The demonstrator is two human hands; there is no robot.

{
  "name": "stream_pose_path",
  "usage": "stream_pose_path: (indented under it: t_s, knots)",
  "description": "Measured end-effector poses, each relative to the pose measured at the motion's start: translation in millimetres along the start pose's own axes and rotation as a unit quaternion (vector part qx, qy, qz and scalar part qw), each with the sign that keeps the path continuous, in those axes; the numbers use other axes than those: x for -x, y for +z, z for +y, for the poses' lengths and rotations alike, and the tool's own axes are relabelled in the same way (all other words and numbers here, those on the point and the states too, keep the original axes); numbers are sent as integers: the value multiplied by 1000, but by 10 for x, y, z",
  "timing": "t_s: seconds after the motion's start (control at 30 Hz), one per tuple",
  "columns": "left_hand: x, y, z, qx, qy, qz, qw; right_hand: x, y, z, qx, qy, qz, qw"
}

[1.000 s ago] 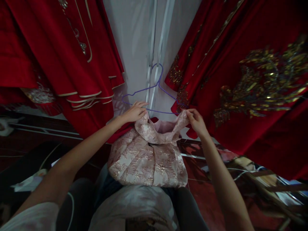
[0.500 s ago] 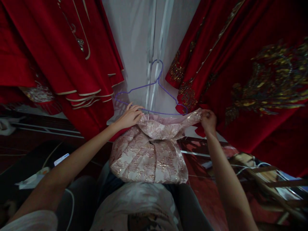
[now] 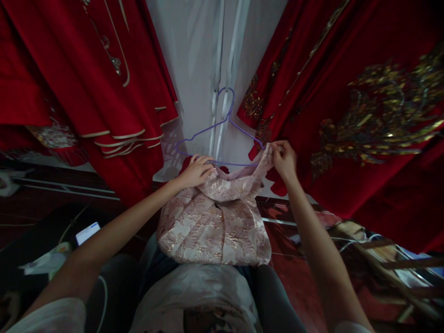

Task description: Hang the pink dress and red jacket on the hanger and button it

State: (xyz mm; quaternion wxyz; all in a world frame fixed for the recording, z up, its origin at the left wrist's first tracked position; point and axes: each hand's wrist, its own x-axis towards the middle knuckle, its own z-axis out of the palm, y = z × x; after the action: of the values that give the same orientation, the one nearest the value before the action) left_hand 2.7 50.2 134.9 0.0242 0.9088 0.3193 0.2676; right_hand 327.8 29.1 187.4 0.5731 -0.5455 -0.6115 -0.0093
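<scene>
A pink brocade garment with a gold pattern hangs down over my lap. My left hand is closed on its left shoulder, just under the bottom bar of a thin purple wire hanger. My right hand pinches the garment's right shoulder and holds it up against the hanger's right end. The hanger's hook hangs on white vertical straps in front of a pale wall.
Red embroidered robes hang on both sides: one robe at the left with cream trim, another robe at the right with gold embroidery. A white bundle lies on my lap. A phone and papers lie low at the left.
My right hand has lifted the garment's right shoulder up and inward to the hanger's right end. My left hand has shifted slightly right along the left shoulder.
</scene>
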Motion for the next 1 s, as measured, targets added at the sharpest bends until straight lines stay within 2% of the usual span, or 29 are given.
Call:
stream_pose_path:
  t_s: [0.1,0.2,0.3,0.37,0.47,0.63,0.73,0.87,1.0]
  knots:
    - [-60,86,69,24,-18,11,999,-72,133,-178,33,-52,-40,997]
    - [-86,-8,31,65,-22,25,997,-102,237,-195,40,-60,-86,994]
    - [-40,-236,-180,86,-40,98,991,-97,275,-143,39,-67,-110,991]
    - [49,-379,-384,38,-97,181,978,-93,270,-120,32,-72,-112,991]
    - [254,-493,-671,-24,-174,230,957,-108,237,-128,32,-73,-103,991]
    - [579,-454,-1018,-50,-247,251,935,-155,177,-174,37,-73,-99,992]
    - [643,-397,-1182,-12,-290,225,930,-162,172,-176,39,-68,-102,992]
    - [590,-370,-1287,32,-288,214,933,-174,178,-156,45,-73,-100,991]
    - [386,-424,-1221,29,-260,246,933,-204,158,-145,44,-88,-102,990]
